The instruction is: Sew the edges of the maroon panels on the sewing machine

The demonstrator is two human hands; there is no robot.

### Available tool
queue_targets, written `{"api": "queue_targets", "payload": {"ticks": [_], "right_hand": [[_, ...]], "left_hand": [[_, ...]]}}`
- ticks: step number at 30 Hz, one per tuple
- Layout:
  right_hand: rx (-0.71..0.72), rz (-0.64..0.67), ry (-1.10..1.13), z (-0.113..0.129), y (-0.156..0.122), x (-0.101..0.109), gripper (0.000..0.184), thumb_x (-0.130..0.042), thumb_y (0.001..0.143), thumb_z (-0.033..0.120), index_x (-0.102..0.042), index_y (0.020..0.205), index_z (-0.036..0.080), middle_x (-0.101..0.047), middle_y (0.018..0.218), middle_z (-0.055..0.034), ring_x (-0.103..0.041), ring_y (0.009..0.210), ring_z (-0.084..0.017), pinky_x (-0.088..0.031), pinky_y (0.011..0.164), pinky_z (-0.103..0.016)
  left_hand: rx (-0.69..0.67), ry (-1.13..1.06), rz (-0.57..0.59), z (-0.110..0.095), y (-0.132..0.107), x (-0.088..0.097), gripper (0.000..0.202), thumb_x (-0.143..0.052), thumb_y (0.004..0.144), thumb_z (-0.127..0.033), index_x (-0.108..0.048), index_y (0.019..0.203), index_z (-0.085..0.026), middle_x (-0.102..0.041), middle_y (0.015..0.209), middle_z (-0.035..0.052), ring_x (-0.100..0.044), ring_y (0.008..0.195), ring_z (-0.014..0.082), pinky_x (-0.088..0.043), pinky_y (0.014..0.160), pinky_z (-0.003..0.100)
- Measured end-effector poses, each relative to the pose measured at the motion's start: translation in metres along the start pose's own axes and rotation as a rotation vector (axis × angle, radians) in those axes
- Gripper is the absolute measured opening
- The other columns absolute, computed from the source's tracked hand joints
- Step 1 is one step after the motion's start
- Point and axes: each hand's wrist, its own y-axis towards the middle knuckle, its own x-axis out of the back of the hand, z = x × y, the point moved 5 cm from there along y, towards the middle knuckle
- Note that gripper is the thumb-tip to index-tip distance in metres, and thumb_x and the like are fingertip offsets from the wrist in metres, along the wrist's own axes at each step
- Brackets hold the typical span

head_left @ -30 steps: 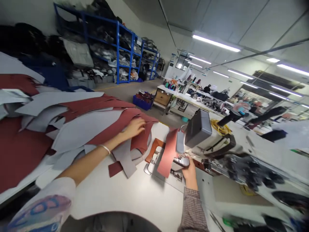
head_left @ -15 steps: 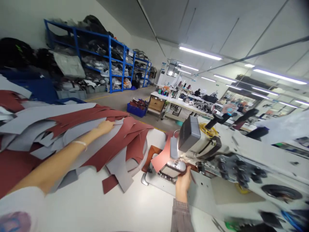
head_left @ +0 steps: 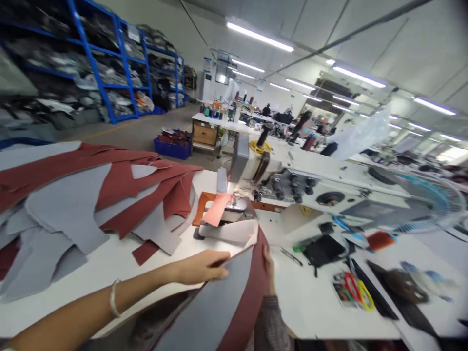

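A large piece of maroon fabric with grey backing [head_left: 223,297] stretches from the sewing machine [head_left: 239,163] down over the table's front edge. My left hand [head_left: 208,267] pinches its left edge between thumb and fingers. Along the right edge, my right hand [head_left: 268,265] grips the same piece, its fingers partly hidden behind it. The upper end of the piece curls over near the machine's presser foot. A small coral-coloured strip [head_left: 217,210], brightly lit, lies left of the needle area.
Cut maroon and grey pieces [head_left: 69,200] are heaped on the table at left. At right lie scissors with red and yellow handles [head_left: 360,291], a black pouch [head_left: 325,251] and tweezers [head_left: 291,256]. A blue bin [head_left: 172,148] stands on the floor beyond, near blue shelving [head_left: 120,68].
My left hand has left the heap and come to the table's front, now holding the fabric piece. My right hand has moved from beside the needle area onto that piece. The view has turned right.
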Motion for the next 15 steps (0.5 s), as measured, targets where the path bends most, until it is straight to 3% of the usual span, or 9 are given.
{"api": "queue_targets", "payload": {"ticks": [3, 5, 7, 10, 15], "right_hand": [[0.13, -0.212, 0.037, 0.071, -0.001, 0.043, 0.051, -0.089, 0.058, 0.039, -0.075, 0.102, 0.018, -0.077, 0.1, -0.0102, -0.074, 0.084, -0.025, -0.061, 0.08, -0.038], [0.239, -0.179, -0.033, 0.111, 0.005, 0.037, 0.051, -0.09, 0.057, 0.031, -0.074, 0.103, 0.018, -0.077, 0.102, -0.0084, -0.073, 0.087, -0.024, -0.06, 0.082, -0.037], [0.269, -0.077, -0.115, 0.133, 0.015, 0.016, 0.048, -0.089, 0.057, 0.028, -0.074, 0.101, 0.016, -0.077, 0.1, -0.0085, -0.073, 0.087, -0.023, -0.06, 0.084, -0.036], [0.238, 0.047, -0.137, 0.133, 0.03, -0.008, 0.045, -0.088, 0.059, 0.028, -0.074, 0.1, 0.014, -0.078, 0.098, -0.0085, -0.073, 0.083, -0.022, -0.059, 0.084, -0.036], [0.148, 0.147, -0.115, 0.098, 0.037, -0.012, 0.047, -0.087, 0.061, 0.029, -0.073, 0.104, 0.015, -0.077, 0.101, -0.0099, -0.073, 0.092, -0.026, -0.059, 0.087, -0.039]], "left_hand": [[-0.018, 0.0, -0.184, 0.012, 0.063, 0.006, 0.04, -0.067, 0.079, -0.05, -0.056, 0.106, -0.023, -0.066, 0.105, 0.0034, -0.062, 0.084, 0.0202, -0.049, 0.073, 0.031], [-0.098, -0.001, -0.355, 0.004, 0.102, 0.019, 0.052, -0.071, 0.076, -0.054, -0.056, 0.114, -0.022, -0.065, 0.122, 0.0094, -0.066, 0.099, 0.0249, -0.052, 0.085, 0.036], [-0.164, 0.024, -0.498, -0.009, 0.132, 0.031, 0.054, -0.071, 0.078, -0.057, -0.057, 0.115, -0.021, -0.066, 0.125, 0.0123, -0.066, 0.107, 0.0279, -0.052, 0.093, 0.04], [-0.213, 0.042, -0.626, -0.019, 0.155, 0.04, 0.042, -0.062, 0.085, -0.056, -0.057, 0.108, -0.021, -0.07, 0.114, 0.0112, -0.069, 0.102, 0.0277, -0.053, 0.092, 0.041], [-0.21, 0.078, -0.629, 0.0, 0.145, 0.035, 0.029, -0.05, 0.092, -0.05, -0.055, 0.098, -0.022, -0.067, 0.09, 0.0035, -0.064, 0.083, 0.0231, -0.05, 0.079, 0.037]]}}
